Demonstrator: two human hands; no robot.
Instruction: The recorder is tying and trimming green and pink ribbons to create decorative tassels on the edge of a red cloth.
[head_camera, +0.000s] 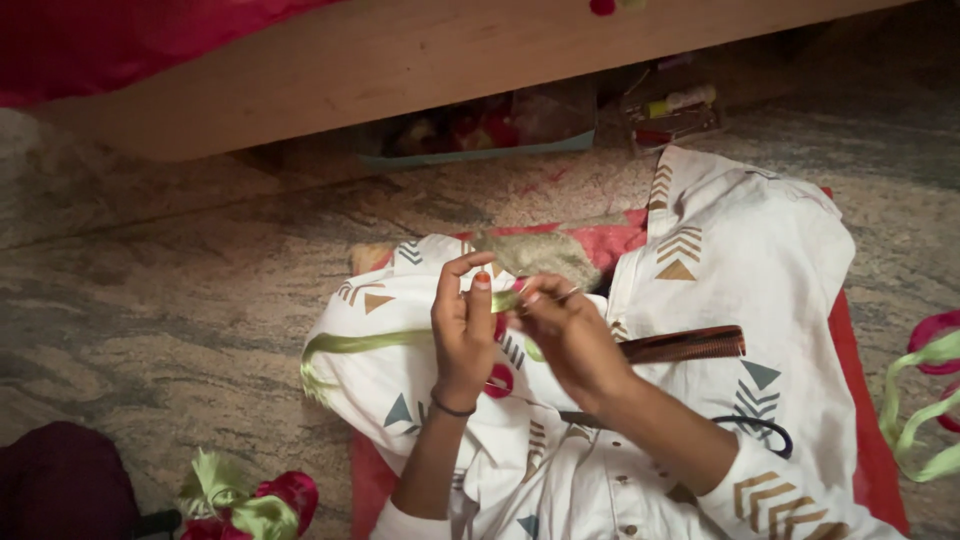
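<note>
Green ribbon (400, 341) is pinched between both hands' (515, 320) closed fingertips.

We see a brown comb (684, 345) on the lap, black scissors (760, 428) just beside it. Red mat (868, 420) underneath, wooden bed frame (400, 60) at top w/ a box of bits (480, 125) below it; red-green flowers (250, 500) bottom left.

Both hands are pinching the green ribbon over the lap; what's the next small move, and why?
Probably draw the green ribbon a little further through the left hand with the right hand. Both hands pinch it at one spot, and a long tail trails off loose across the white patterned cloth, so slack looks left to take up.
</note>
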